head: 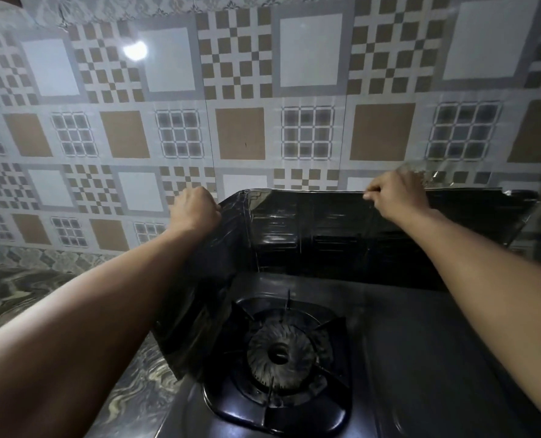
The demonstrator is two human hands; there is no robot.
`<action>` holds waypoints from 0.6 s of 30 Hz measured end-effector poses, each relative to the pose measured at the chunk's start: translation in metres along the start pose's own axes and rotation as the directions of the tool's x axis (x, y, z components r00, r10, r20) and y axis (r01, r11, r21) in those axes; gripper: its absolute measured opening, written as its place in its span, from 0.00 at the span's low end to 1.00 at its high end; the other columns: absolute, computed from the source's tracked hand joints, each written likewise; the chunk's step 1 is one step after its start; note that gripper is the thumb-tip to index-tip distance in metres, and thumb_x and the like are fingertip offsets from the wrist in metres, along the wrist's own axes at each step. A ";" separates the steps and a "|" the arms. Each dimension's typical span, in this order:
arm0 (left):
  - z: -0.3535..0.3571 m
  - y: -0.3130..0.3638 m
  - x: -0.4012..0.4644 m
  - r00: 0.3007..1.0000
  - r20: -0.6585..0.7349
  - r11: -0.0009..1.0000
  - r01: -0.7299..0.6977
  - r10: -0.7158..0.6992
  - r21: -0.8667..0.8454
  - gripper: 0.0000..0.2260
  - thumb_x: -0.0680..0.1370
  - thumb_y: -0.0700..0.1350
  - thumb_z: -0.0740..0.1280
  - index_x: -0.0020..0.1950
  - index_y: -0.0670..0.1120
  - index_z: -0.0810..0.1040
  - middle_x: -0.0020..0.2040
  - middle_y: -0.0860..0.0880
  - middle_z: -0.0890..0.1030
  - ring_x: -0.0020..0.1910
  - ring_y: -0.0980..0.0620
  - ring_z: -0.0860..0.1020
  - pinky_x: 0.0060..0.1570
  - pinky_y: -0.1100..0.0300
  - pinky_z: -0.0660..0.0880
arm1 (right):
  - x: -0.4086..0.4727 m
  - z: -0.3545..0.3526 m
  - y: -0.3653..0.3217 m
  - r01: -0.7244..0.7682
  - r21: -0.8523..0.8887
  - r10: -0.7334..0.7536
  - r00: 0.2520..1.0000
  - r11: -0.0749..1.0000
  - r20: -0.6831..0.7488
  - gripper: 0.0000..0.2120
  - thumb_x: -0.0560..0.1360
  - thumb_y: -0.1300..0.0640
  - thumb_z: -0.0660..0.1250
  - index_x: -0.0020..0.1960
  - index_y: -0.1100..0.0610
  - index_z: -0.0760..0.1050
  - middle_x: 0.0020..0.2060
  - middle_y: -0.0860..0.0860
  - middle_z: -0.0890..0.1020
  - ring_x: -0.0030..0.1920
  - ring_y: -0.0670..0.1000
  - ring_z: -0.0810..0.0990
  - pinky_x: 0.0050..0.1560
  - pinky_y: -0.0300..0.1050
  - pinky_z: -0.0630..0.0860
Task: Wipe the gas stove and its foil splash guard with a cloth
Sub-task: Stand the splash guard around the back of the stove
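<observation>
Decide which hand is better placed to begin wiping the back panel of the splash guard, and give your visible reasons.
Right, probably. The right hand already grips the top edge of the splash guard on its back panel; the left hand holds the side panel at the corner. No cloth is visible.

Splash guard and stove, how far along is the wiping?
No cloth shows, so nothing looks wiped yet. In hand: the left hand and right hand grip the top edge of the splash guard. Left: wiping the guard and the stove around its burner.
</observation>
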State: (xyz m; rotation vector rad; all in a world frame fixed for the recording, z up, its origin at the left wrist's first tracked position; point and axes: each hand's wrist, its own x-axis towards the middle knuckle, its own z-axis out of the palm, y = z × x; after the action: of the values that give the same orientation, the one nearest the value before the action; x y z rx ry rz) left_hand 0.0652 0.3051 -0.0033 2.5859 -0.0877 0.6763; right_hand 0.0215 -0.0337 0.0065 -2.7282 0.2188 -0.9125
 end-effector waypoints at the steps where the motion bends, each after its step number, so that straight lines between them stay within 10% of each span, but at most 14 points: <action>1: 0.004 -0.001 0.000 1.000 0.020 1.000 0.012 -0.012 -0.001 0.08 0.76 0.41 0.68 0.45 0.37 0.84 0.43 0.39 0.83 0.41 0.41 0.79 0.41 0.53 0.76 | -0.001 0.005 0.004 -0.005 -0.003 0.005 1.000 1.000 0.013 0.06 0.73 0.57 0.73 0.48 0.57 0.85 0.45 0.58 0.85 0.47 0.58 0.80 0.52 0.49 0.77; 13: 0.022 0.021 0.011 0.985 0.149 0.996 0.085 -0.090 0.040 0.12 0.73 0.33 0.64 0.30 0.40 0.66 0.32 0.44 0.68 0.37 0.43 0.72 0.35 0.55 0.69 | 0.003 0.045 0.016 -0.080 -0.021 0.082 0.986 0.997 0.144 0.06 0.73 0.54 0.72 0.49 0.53 0.84 0.48 0.56 0.84 0.49 0.58 0.81 0.42 0.42 0.70; 18: 0.027 0.019 0.022 0.980 0.163 0.993 0.111 -0.117 0.043 0.11 0.72 0.33 0.65 0.32 0.39 0.68 0.33 0.42 0.71 0.37 0.43 0.73 0.35 0.54 0.71 | 0.008 0.052 0.010 -0.045 -0.030 0.050 0.984 0.999 0.174 0.14 0.76 0.59 0.69 0.61 0.52 0.79 0.56 0.58 0.82 0.55 0.60 0.79 0.53 0.49 0.77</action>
State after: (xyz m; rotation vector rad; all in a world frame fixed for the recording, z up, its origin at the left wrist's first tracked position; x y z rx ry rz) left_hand 0.0928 0.2771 -0.0056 2.6519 0.0192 0.4247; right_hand 0.0588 -0.0354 -0.0318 -2.7939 0.2616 -0.6575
